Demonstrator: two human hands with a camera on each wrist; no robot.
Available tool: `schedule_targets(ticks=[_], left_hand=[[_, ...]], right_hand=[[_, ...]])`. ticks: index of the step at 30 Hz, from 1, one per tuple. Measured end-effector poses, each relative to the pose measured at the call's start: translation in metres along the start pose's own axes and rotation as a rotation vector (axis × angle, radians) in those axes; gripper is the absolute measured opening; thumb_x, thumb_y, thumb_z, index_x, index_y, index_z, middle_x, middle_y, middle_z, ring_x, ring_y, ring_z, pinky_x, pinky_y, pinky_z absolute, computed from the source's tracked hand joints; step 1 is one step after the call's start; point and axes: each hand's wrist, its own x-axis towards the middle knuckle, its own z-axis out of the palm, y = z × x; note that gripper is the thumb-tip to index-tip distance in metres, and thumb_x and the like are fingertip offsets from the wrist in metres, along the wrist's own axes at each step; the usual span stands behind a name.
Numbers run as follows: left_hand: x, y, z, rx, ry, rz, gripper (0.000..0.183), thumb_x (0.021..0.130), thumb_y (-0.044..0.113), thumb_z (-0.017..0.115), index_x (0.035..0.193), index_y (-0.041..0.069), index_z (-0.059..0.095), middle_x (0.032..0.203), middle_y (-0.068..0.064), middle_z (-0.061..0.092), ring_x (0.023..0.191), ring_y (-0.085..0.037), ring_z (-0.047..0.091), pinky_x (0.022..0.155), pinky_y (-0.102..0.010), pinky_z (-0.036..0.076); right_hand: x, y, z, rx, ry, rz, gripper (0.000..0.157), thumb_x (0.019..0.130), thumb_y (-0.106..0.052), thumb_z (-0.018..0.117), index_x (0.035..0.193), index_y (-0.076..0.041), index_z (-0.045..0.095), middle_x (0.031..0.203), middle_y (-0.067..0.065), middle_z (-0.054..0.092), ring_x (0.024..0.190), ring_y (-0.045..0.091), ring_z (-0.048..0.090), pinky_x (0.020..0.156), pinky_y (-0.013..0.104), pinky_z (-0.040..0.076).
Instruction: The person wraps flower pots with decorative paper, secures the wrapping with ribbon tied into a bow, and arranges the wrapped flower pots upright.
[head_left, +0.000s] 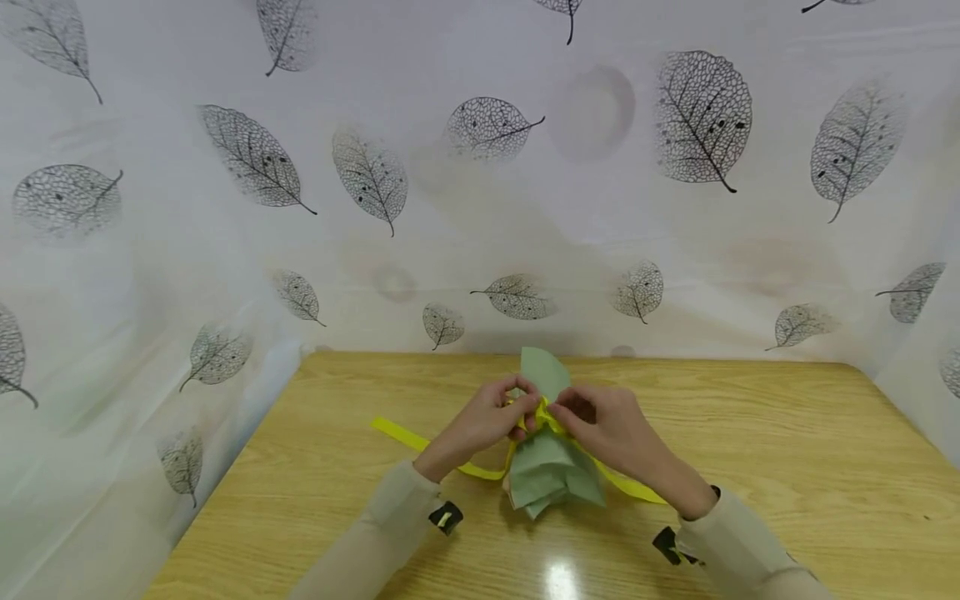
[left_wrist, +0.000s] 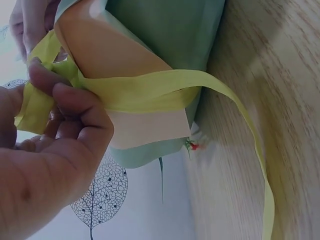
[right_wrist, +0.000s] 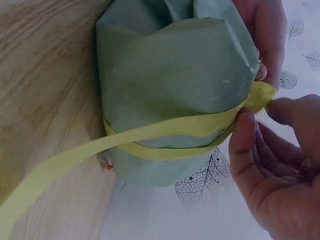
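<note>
A bundle wrapped in green paper (head_left: 551, 471) lies on the table, its far end fanning out beyond the hands. Yellow ribbon (left_wrist: 145, 90) circles the wrap and gathers into a loop or knot on top. My left hand (head_left: 487, 421) pinches the ribbon there between thumb and fingers. From the other side my right hand (head_left: 611, 425) pinches the ribbon close by, thumb against index finger. In the left wrist view, a peach-coloured inner sheet (left_wrist: 115, 47) shows under the green paper. A small red flower (left_wrist: 194, 146) peeks out at the far end. What else the wrap contains is hidden.
One loose ribbon tail (head_left: 401, 433) trails left over the wooden table (head_left: 337, 500), and another tail (head_left: 633, 487) runs to the right. A pale leaf-printed cloth (head_left: 420, 250) hangs behind the table and along its sides.
</note>
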Motion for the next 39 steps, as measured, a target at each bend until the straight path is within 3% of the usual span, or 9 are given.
schedule_targets(ticks=[6, 12, 16, 24, 30, 35, 39], left_hand=[[-0.002, -0.003, -0.004, 0.001, -0.021, 0.004, 0.022, 0.107, 0.023, 0.055, 0.118, 0.007, 0.063, 0.081, -0.002, 0.067, 0.067, -0.01, 0.063, 0.067, -0.023, 0.056], [-0.007, -0.011, -0.018, 0.02, -0.007, -0.013, 0.023, 0.104, 0.028, 0.063, 0.118, 0.011, 0.069, 0.096, -0.005, 0.071, 0.081, -0.013, 0.066, 0.081, -0.032, 0.06], [-0.013, -0.013, -0.026, 0.018, -0.007, -0.018, 0.025, 0.102, 0.026, 0.066, 0.119, 0.008, 0.07, 0.103, -0.006, 0.073, 0.087, -0.013, 0.067, 0.085, -0.035, 0.06], [-0.017, -0.019, -0.029, 0.022, 0.023, -0.032, 0.026, 0.1, 0.018, 0.068, 0.121, 0.004, 0.071, 0.109, -0.01, 0.074, 0.088, -0.013, 0.071, 0.086, -0.039, 0.062], [-0.02, -0.019, -0.03, 0.062, 0.05, -0.019, 0.022, 0.1, 0.016, 0.068, 0.118, 0.004, 0.072, 0.105, -0.01, 0.074, 0.086, -0.015, 0.072, 0.078, -0.033, 0.062], [-0.02, -0.019, -0.029, 0.082, 0.052, 0.019, 0.018, 0.099, 0.01, 0.067, 0.115, 0.003, 0.072, 0.103, -0.013, 0.074, 0.089, -0.021, 0.075, 0.077, -0.036, 0.062], [-0.019, -0.019, -0.026, 0.134, 0.073, 0.061, 0.015, 0.098, 0.007, 0.068, 0.112, 0.003, 0.072, 0.101, -0.013, 0.073, 0.084, -0.018, 0.073, 0.074, -0.034, 0.062]], right_hand=[[0.006, -0.003, 0.001, -0.036, -0.042, 0.12, 0.005, 0.093, -0.006, 0.072, 0.093, -0.008, 0.076, 0.074, -0.005, 0.071, 0.062, -0.004, 0.056, 0.056, 0.02, 0.05], [0.006, -0.006, -0.005, 0.031, -0.049, 0.264, 0.008, 0.095, -0.004, 0.066, 0.094, -0.007, 0.073, 0.079, 0.001, 0.072, 0.059, 0.001, 0.06, 0.051, 0.023, 0.053], [0.004, -0.004, -0.011, 0.037, -0.048, 0.298, 0.009, 0.093, -0.001, 0.066, 0.094, -0.007, 0.072, 0.082, 0.003, 0.073, 0.062, 0.004, 0.063, 0.052, 0.023, 0.055], [-0.006, 0.01, -0.022, -0.146, 0.005, 0.142, 0.018, 0.085, 0.006, 0.068, 0.092, -0.008, 0.076, 0.078, -0.004, 0.069, 0.066, -0.001, 0.055, 0.058, 0.02, 0.05], [-0.018, 0.019, -0.034, -0.229, 0.011, 0.042, 0.019, 0.079, 0.01, 0.07, 0.087, -0.005, 0.078, 0.072, -0.009, 0.057, 0.064, -0.003, 0.041, 0.054, 0.018, 0.039], [-0.027, 0.025, -0.039, -0.264, -0.022, 0.005, 0.018, 0.077, 0.01, 0.069, 0.083, -0.006, 0.075, 0.072, -0.008, 0.059, 0.064, -0.003, 0.044, 0.054, 0.018, 0.04], [-0.028, 0.027, -0.036, -0.272, -0.045, 0.004, 0.018, 0.075, 0.01, 0.067, 0.081, -0.008, 0.067, 0.073, -0.007, 0.055, 0.065, -0.001, 0.043, 0.054, 0.019, 0.04]])
